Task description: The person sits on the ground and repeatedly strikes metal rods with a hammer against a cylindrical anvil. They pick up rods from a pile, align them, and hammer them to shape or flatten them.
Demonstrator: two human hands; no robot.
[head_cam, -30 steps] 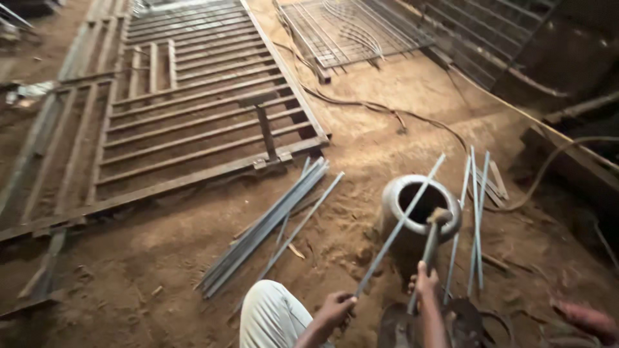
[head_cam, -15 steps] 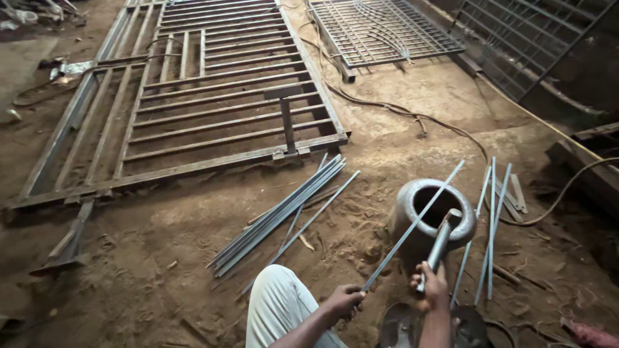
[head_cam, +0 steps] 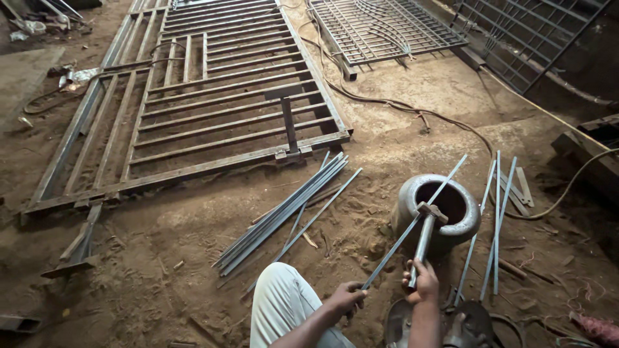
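From the head view, the left hand point(head_cam: 346, 299) is closed around a long thin rod point(head_cam: 412, 225). The right hand point(head_cam: 422, 283) grips a hammer point(head_cam: 427, 232) over a round pot point(head_cam: 442, 209). Metal gates point(head_cam: 213, 96) lie on the dirt floor point(head_cam: 161, 258).

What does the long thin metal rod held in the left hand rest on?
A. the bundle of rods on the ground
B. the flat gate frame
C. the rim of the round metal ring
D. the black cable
C: from the left hand, the thin rod runs up across the rim of the round metal ring, under the hammer in the right hand.
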